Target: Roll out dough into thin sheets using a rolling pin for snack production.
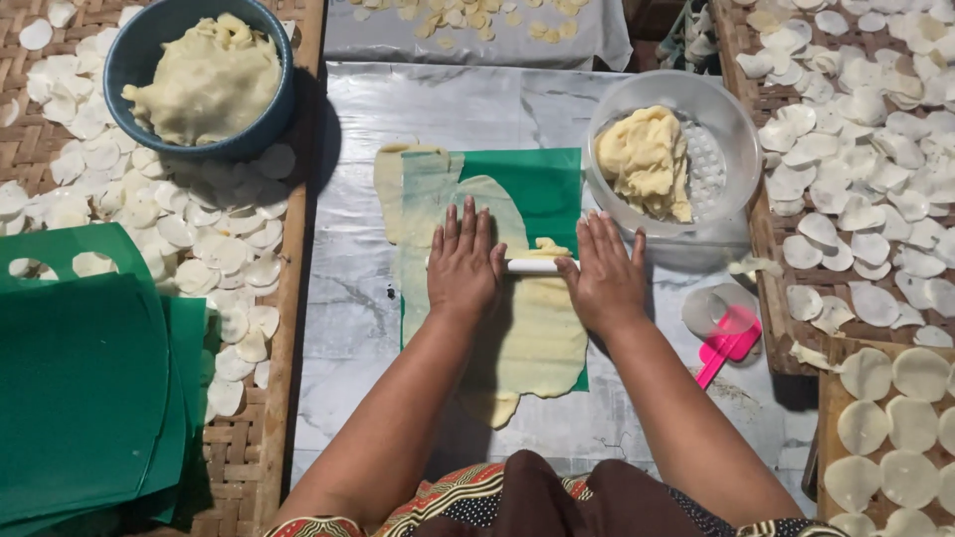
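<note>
Both the left hand (463, 264) and the right hand (604, 273) lie flat, fingers spread, pressing a thin white plastic rolling pin (532, 266) across a flattened pale yellow dough sheet (532, 333) on a green plastic mat (537, 184). A clear plastic bowl of dough (731, 119) stands near the right hand.

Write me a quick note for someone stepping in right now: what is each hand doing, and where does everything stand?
Left hand: flat, palm down on the white roller.
Right hand: flat on the roller's other end.
Dough sheet: on the green sheet on the table, rolled thin and ridged near the person; a small lump sits just ahead of the roller.
More dough: blue bowl and clear bowl.
Done: many discs lie on the mats.
Left: lump unrolled, sheet uncut. Pink cutter on the right.
</note>
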